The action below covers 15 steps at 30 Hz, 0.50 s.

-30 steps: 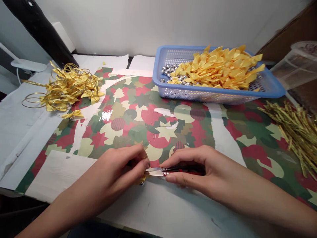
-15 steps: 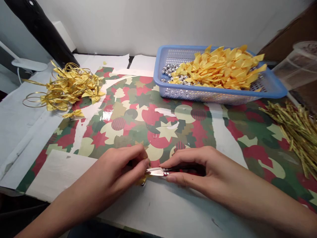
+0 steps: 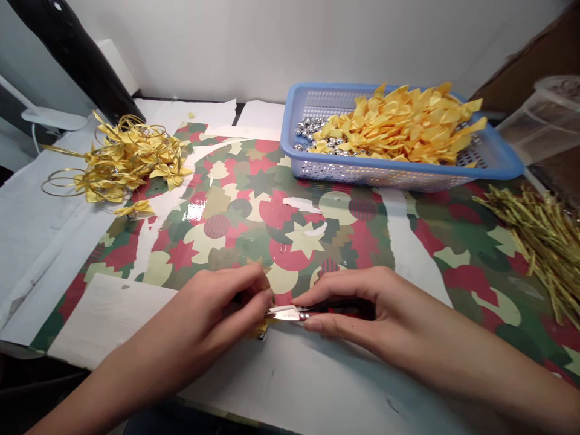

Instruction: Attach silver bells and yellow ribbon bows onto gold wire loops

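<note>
Nothing much has moved since a moment ago: both hands sit in the same spot near the front edge of the table [image 3: 317, 386], and the snips have hardly shifted.

At the far left corner lies a heap of gold bows with thin loops [image 3: 122, 160], kept off to the side. The left hand [image 3: 217, 314] is closed, with its fingertips pinching a small yellow bow [image 3: 261, 329] and pressing it down on the table, likely so it stays put. Only a bit of this bow shows under the fingers. Touching it from the right are the snips [image 3: 290, 313], whose shiny blades look nearly shut. The right hand [image 3: 357, 308] wraps around their handle and lies low and flat, which probably keeps the blades steady.

Colourful wrapping paper [image 3: 254, 211] covers the middle of the table. At the back right, a blue basket [image 3: 498, 160] holds many yellow ribbons [image 3: 408, 124] and little silver bells [image 3: 308, 130]. Gold ties [image 3: 539, 235] lie along the right edge, close by.
</note>
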Each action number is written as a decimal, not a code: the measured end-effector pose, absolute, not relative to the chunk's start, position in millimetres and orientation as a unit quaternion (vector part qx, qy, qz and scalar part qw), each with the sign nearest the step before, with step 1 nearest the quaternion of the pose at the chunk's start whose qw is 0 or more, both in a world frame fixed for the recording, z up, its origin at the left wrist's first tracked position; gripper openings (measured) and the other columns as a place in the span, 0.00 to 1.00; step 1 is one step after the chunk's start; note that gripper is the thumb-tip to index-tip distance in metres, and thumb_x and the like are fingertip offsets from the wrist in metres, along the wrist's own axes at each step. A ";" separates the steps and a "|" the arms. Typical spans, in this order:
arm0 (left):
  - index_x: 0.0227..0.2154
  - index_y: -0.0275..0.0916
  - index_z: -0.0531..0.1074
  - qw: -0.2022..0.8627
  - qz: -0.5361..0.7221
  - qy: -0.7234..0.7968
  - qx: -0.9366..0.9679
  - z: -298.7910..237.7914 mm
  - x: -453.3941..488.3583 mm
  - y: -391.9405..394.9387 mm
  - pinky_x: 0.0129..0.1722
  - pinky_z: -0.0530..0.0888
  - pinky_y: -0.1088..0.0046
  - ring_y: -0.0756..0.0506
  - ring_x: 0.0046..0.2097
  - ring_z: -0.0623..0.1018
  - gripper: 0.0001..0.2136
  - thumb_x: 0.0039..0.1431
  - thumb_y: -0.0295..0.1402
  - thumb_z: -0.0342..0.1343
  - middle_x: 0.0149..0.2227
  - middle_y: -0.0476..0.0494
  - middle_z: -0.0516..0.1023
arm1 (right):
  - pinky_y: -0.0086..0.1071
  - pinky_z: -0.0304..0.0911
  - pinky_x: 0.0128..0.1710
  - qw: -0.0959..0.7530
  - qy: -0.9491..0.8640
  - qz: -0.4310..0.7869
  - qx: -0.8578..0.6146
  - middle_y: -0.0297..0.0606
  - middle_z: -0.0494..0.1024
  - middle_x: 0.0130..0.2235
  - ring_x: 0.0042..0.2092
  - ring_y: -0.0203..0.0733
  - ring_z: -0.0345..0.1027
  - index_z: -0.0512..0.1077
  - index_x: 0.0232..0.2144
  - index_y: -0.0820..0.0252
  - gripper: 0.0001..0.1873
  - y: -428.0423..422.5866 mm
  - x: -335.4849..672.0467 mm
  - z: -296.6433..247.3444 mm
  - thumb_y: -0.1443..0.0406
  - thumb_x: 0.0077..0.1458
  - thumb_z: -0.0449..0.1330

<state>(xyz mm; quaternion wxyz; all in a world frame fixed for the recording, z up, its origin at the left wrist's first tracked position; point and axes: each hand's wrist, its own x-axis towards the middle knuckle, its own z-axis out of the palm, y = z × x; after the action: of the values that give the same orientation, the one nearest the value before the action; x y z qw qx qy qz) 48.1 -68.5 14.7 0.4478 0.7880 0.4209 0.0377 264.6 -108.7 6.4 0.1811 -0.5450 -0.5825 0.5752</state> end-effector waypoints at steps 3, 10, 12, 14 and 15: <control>0.24 0.41 0.61 0.449 0.040 0.418 0.789 14.9 48.0 -68.4 0.22 0.59 0.83 0.55 0.24 0.63 0.13 0.65 0.36 0.45 0.22 0.58 0.64 | 0.25 0.64 0.34 0.183 -0.584 0.575 -0.543 0.27 0.80 0.36 0.38 0.36 0.73 0.78 0.33 0.50 0.05 -109.3 265.3 5.5 0.63 0.55 0.61; 0.24 0.40 0.62 0.443 0.048 0.412 0.795 16.1 48.7 -68.2 0.21 0.58 0.84 0.55 0.23 0.62 0.13 0.65 0.35 0.46 0.22 0.58 0.63 | 0.25 0.64 0.33 0.183 -0.580 0.582 -0.540 0.28 0.80 0.35 0.37 0.37 0.73 0.77 0.32 0.52 0.05 -107.0 264.9 5.2 0.63 0.54 0.61; 0.24 0.40 0.62 0.438 0.052 0.410 0.798 15.8 49.0 -67.9 0.21 0.58 0.84 0.55 0.23 0.61 0.13 0.65 0.34 0.47 0.22 0.58 0.62 | 0.25 0.64 0.33 0.179 -0.581 0.583 -0.540 0.28 0.80 0.35 0.37 0.37 0.73 0.77 0.32 0.51 0.05 -107.3 265.1 5.1 0.63 0.54 0.61; 0.24 0.40 0.62 0.435 0.052 0.411 0.799 15.2 49.5 -67.6 0.21 0.58 0.84 0.55 0.23 0.61 0.13 0.65 0.34 0.47 0.22 0.58 0.62 | 0.25 0.64 0.34 0.178 -0.581 0.583 -0.539 0.27 0.80 0.35 0.37 0.36 0.73 0.77 0.33 0.51 0.05 -108.3 265.5 5.0 0.62 0.55 0.61; 0.24 0.40 0.61 0.434 0.052 0.412 0.800 14.8 49.7 -67.6 0.21 0.58 0.84 0.55 0.23 0.62 0.12 0.65 0.34 0.47 0.22 0.58 0.62 | 0.25 0.64 0.34 0.179 -0.581 0.583 -0.539 0.27 0.80 0.35 0.38 0.36 0.73 0.77 0.33 0.51 0.05 -108.8 265.7 5.0 0.62 0.55 0.61</control>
<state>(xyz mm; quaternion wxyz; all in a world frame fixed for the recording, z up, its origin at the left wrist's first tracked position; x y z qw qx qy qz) 49.7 -67.6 14.8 0.4342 0.7996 0.4116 0.0523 265.7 -108.8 5.0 0.1786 -0.5385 -0.5813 0.5832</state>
